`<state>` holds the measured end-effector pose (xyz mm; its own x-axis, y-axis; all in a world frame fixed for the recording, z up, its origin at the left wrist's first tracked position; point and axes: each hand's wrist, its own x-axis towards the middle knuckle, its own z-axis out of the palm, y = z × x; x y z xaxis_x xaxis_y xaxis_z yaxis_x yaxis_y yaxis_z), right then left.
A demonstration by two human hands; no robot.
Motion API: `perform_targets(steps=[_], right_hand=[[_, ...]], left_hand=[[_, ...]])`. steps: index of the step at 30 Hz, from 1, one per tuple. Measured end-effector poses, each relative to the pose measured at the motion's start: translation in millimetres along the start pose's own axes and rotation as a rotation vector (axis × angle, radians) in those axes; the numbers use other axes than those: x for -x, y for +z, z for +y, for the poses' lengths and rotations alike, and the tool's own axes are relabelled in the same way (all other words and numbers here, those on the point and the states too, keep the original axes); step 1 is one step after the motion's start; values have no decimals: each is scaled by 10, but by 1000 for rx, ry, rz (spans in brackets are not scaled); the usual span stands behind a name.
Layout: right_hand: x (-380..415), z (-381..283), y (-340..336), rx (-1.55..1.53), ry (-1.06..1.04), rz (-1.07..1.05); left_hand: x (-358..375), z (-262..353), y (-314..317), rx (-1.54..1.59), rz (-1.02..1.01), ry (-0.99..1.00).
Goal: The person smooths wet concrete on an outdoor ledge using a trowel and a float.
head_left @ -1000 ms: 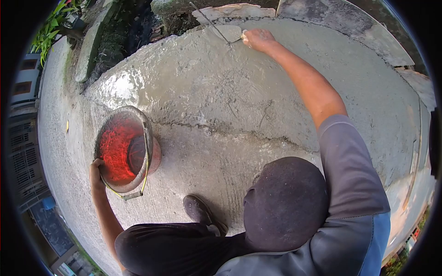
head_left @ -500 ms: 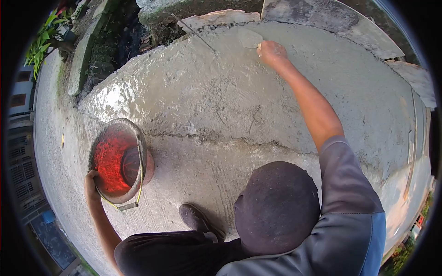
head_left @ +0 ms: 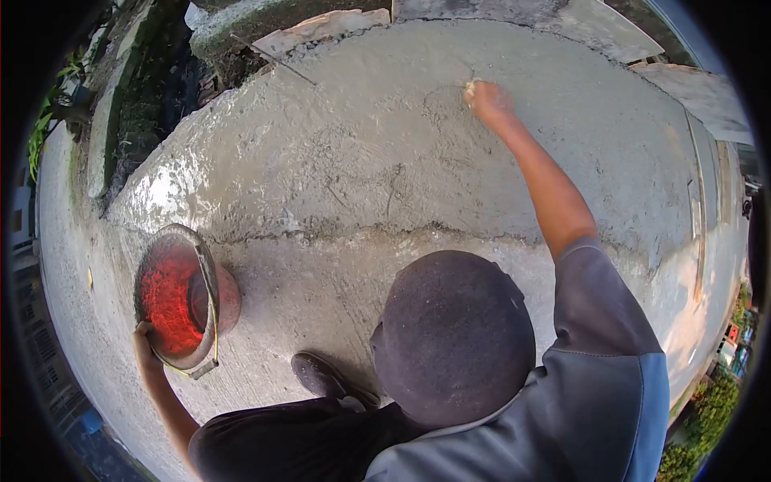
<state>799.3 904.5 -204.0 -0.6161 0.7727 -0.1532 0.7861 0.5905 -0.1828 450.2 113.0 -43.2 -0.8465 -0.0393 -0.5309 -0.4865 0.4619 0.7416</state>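
Observation:
My right hand (head_left: 491,100) is closed around a trowel (head_left: 469,87) over wet grey concrete (head_left: 321,136). The trowel's blade is hard to make out against the concrete. On the left, my left hand (head_left: 144,341) grips the rim of a bucket (head_left: 228,301). The bucket is tilted, with its mouth towards the camera; its inside is bright red and smeared with grey, and its wire handle (head_left: 215,321) hangs across the near right side.
A thin metal rod (head_left: 277,60) sticks out at the slab's far left edge. Boards (head_left: 514,12) border the far side. A rough seam (head_left: 353,234) parts the wet concrete from the older pavement (head_left: 273,281), where my shoe (head_left: 321,373) rests. A ditch (head_left: 177,88) lies at upper left.
My right hand has moved with the trowel to the right across the slab, relative to the rod. My left hand stays on the bucket rim. The whole view has shifted.

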Motion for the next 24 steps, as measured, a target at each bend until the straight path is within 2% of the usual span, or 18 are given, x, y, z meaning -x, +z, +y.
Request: perform_targets(steps=[3,4,9,12,15,18,20,22,23,24], right_hand=[[53,408,-145,49,90,19],[224,299,-227,58,31,16],[1298,-112,20,132,-362,-67],[1112,94,83,66,-19,-80],[966,18,78,-40,-46,-14],[1281,-789,231,-82,-124,-96],[1490,-1344,446,-109,-272,-108],[1590,-1802,540,-173,-472,-164],[1701,-1962,609,-170,-545,-237],[1788,-2111,670,-167,-620,-296]], left_hand=[[-169,-116,-218,18,-85,18],[-106,-94,-110,52,-14,10],[46,11,101,40,-27,-1],[-54,-1,-91,-48,-46,41],[-52,73,-15,-66,-51,62],[141,113,131,-84,25,50],[200,151,255,-59,67,71],[59,81,75,-62,-20,30],[0,52,-34,-67,-69,8],[169,117,156,-52,-19,47]])
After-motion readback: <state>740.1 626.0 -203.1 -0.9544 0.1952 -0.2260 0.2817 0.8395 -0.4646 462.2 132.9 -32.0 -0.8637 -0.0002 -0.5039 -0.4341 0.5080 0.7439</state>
